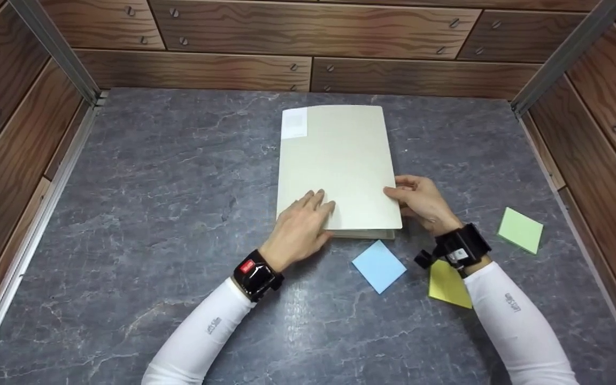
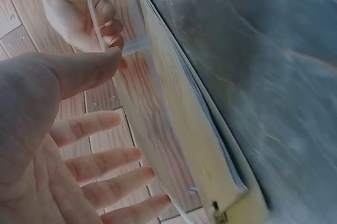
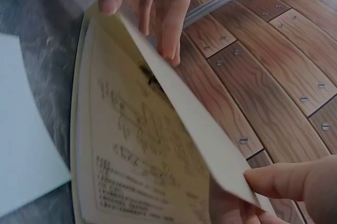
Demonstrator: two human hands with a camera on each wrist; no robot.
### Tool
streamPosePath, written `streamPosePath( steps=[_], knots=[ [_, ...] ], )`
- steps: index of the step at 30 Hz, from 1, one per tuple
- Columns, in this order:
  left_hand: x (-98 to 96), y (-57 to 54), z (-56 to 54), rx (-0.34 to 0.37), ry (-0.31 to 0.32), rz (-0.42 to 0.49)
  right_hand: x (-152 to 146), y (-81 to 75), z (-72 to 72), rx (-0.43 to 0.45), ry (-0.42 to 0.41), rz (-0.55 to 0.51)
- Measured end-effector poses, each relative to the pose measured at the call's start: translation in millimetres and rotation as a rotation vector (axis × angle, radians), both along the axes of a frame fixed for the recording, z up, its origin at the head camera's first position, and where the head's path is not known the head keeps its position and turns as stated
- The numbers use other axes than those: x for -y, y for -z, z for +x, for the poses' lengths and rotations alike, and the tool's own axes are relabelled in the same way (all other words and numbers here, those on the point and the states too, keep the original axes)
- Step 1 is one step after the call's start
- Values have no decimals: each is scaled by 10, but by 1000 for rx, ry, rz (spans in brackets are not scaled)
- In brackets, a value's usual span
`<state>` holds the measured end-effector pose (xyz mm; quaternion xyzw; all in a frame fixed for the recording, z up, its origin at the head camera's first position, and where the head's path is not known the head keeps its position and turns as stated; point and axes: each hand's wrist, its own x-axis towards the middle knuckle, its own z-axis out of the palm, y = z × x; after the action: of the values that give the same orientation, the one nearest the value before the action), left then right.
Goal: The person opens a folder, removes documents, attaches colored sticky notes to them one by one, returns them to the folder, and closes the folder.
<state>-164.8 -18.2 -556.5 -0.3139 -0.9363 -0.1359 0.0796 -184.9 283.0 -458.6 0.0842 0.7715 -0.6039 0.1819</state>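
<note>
A cream folder (image 1: 340,155) with a white label at its top left corner lies on the dark table, its front cover raised a little along the right side. My right hand (image 1: 424,206) pinches that cover's right edge, thumb on the outside and fingers beneath. On the lower left of the cover rests my left hand (image 1: 298,231), fingers spread and fairly straight. Printed papers (image 3: 142,145) with drawings and lines of text show inside the folder in the right wrist view. A blue sticky-note pad (image 1: 379,267) lies just below the folder, between the hands.
Under the right wrist is a yellow sticky-note pad (image 1: 447,286), partly covered by the wrist camera and sleeve. Farther right lies a green sticky-note pad (image 1: 521,230). Wood-patterned walls (image 1: 308,32) enclose the table at the back and both sides.
</note>
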Motion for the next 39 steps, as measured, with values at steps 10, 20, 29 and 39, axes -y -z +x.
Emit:
streamPosePath(
  steps=[10, 20, 29, 39],
  knots=[
    [-321, -764, 222, -21, 46, 15, 103, -184, 51, -46, 26, -188],
    [-517, -1140, 375, -234, -8, -2, 235, -405, 94, -94, 40, -301],
    [-476, -981, 285, -176, 30, 199, 319, -502, 130, -143, 78, -376],
    [-324, -1224, 384, -76, 25, 415, 216, -424, 181, -183, 19, -264]
  ],
)
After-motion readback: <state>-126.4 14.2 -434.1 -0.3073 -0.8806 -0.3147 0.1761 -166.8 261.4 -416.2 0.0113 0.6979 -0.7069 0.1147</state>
